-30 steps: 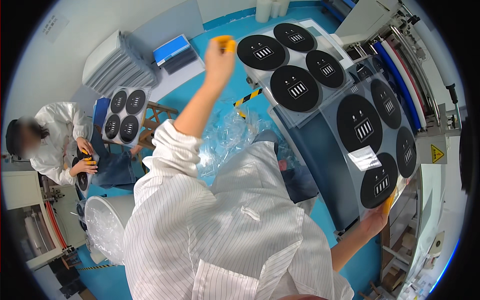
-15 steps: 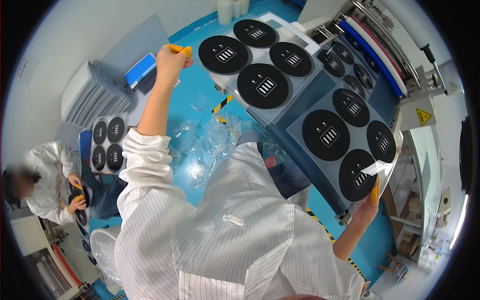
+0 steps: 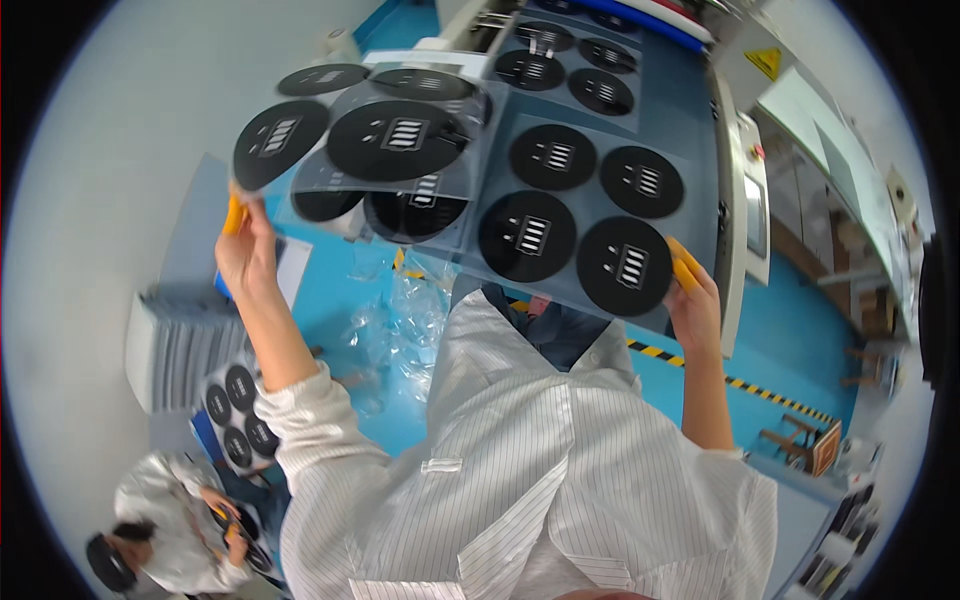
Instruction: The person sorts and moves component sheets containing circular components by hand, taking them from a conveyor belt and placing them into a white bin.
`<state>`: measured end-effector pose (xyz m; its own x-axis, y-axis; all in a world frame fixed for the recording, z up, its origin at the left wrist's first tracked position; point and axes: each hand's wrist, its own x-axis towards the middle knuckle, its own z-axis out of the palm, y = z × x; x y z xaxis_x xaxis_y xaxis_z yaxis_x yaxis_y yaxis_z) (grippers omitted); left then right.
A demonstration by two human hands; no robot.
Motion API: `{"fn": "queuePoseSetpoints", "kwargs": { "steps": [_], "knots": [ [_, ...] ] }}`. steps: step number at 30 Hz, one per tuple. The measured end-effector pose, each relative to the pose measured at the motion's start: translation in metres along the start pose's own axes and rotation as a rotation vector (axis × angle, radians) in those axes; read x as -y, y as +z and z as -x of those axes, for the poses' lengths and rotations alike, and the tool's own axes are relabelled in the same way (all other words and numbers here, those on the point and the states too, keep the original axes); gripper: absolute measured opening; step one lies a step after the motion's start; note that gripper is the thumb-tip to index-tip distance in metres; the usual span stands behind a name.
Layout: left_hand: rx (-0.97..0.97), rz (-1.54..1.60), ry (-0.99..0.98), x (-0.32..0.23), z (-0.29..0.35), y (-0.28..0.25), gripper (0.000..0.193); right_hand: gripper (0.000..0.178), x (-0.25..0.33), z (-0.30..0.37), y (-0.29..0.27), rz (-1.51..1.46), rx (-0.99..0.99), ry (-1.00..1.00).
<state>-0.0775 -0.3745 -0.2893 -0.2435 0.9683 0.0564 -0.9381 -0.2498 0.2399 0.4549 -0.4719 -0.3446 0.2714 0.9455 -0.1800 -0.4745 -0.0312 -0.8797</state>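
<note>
My left hand (image 3: pixel 248 250), with yellow covers on its fingertips, pinches the edge of a clear sheet printed with black discs (image 3: pixel 280 143). That sheet is raised and blurred at the upper left, over a second disc sheet (image 3: pixel 325 203) partly hidden beneath it. At the near right of the machine bed, my right hand (image 3: pixel 695 305), also with yellow finger covers, pinches the corner of another clear sheet with black discs (image 3: pixel 627 266). Each disc bears white bars inside an outline.
More disc sheets (image 3: pixel 602 92) lie farther up the dark bed (image 3: pixel 690 120), below a blue roller (image 3: pixel 660 27). Crumpled clear film (image 3: pixel 410 325) litters the blue floor. A co-worker (image 3: pixel 180 520) handles discs at lower left, near a stack of grey sheets (image 3: pixel 200 350).
My left hand has come down and left and now grips a raised disc sheet. My right hand stays at its sheet's corner. The view has turned toward the machine.
</note>
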Motion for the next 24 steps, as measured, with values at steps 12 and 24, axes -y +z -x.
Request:
{"fn": "queuePoseSetpoints", "kwargs": {
  "steps": [12,24],
  "knots": [
    [0.141,0.241,-0.137,0.008,0.057,0.02,0.013,0.043,-0.043,-0.04,0.036,0.384,0.099,0.021],
    [0.157,0.193,-0.113,0.033,0.07,0.037,0.016,0.023,-0.014,-0.055,0.054,1.471,0.072,-0.288]
  ]
}}
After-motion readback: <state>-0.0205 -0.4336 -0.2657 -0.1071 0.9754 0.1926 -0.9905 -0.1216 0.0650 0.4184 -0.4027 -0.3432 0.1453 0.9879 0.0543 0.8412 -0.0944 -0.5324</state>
